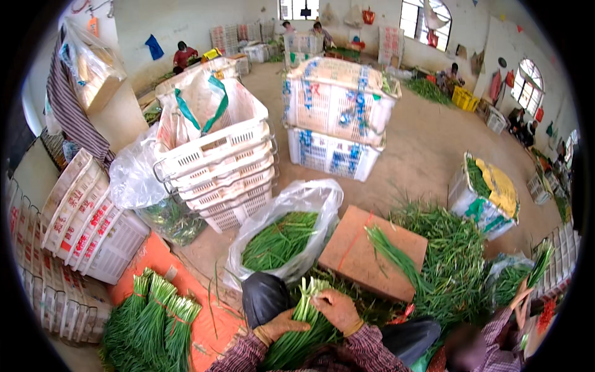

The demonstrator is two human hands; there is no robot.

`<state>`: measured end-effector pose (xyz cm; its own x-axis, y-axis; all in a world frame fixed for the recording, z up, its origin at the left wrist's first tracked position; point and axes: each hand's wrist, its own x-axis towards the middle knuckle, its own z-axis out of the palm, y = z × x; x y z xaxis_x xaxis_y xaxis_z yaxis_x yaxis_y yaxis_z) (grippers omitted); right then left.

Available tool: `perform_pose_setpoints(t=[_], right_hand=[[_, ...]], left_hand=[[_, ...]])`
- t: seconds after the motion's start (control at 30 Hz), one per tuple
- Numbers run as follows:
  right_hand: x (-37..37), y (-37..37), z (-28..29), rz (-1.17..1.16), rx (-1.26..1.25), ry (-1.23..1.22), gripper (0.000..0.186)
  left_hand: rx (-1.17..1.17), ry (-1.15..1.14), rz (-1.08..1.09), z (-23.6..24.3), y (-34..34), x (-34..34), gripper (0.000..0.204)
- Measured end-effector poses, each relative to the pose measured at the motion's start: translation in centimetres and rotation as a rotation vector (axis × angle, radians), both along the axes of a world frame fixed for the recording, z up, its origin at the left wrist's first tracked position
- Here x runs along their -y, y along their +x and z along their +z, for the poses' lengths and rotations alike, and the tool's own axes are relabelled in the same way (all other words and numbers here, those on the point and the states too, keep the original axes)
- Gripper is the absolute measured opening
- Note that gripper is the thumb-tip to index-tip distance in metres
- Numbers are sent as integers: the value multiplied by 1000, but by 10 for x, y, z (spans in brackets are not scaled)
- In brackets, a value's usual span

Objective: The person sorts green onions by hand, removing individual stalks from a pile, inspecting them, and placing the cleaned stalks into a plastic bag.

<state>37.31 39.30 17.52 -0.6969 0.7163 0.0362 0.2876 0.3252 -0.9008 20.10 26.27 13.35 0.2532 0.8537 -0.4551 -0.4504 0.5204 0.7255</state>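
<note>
A thick bunch of green chives (305, 305) lies between my knees, its pale stem ends pointing up and away. My left hand (282, 325) is closed round its left side. At the stem ends, my right hand (339, 310) has its fingers bent in a pinch against the bunch; what exactly sits between the fingertips cannot be made out. Just ahead stands a brown block (347, 239) with a red strand across it and a few loose chives (393, 251) on top. On an orange sheet (207, 322) to my left lie several tied bunches of chives (158, 316).
A clear plastic bag (322, 198) of cut greens stands ahead. Loose chives (452, 266) heap up at the right, near a co-worker's hand (520, 297). Stacked white crates (217, 167) and nested tubs (105, 235) stand left; taped crates (338, 111) stand farther ahead.
</note>
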Motion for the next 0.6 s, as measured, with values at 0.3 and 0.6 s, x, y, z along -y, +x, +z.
perform_pose_setpoints(t=[0.3,0.6], right_hand=[[5,7,-1,-61,22,-528,35],[13,-1,12,3,-226,-867,25]], left_hand=[[-330,120,-303,8,20,-11,67],[-469,38,-100,37,20,-3,55]])
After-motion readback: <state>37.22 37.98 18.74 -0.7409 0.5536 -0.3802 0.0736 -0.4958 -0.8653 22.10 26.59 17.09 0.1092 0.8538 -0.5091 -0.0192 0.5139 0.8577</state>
